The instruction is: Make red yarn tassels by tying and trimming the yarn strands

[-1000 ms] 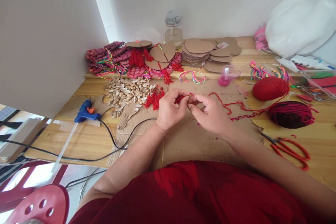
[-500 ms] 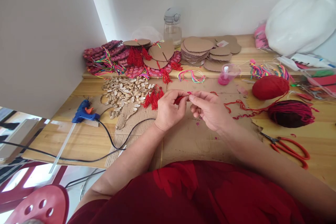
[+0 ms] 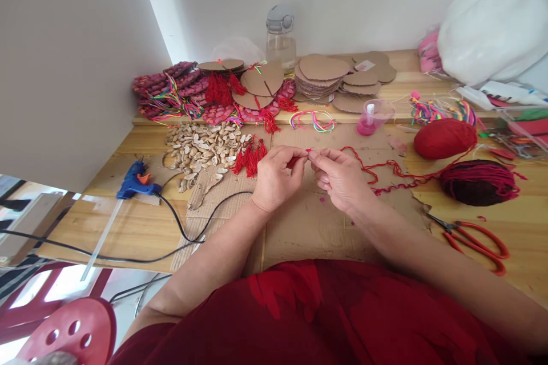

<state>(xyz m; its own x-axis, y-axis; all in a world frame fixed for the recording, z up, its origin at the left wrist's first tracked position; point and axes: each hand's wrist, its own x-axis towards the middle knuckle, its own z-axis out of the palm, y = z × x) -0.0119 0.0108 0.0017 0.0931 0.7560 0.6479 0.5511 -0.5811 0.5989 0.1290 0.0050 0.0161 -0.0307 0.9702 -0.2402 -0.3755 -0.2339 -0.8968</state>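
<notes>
My left hand (image 3: 280,178) is closed in a pinch above the cardboard sheet (image 3: 295,228), with red yarn (image 3: 293,162) showing inside its curled fingers. Against its fingertips, my right hand (image 3: 340,178) also pinches, thumb on index finger. A small pink-red bit (image 3: 309,150) pokes up where the fingertips meet; what exactly the right fingers grip is too small to make out. Beyond the right hand a loose red strand (image 3: 396,170) runs to the yarn balls. Left of my hands lie red tassels (image 3: 250,157) beside a heap of peanut shells (image 3: 203,147).
A blue glue gun (image 3: 137,181) with its black cable lies left. At right are a red yarn ball (image 3: 445,139), a dark magenta ball (image 3: 479,182) and orange-handled scissors (image 3: 479,242). Cardboard discs (image 3: 319,77), a bottle (image 3: 281,40) and a pink-filled cup (image 3: 373,118) stand behind.
The right hand's fingers have drawn in slightly, and more of the red strand shows behind it. The view has shifted a little. Both hands remain fingertip to fingertip.
</notes>
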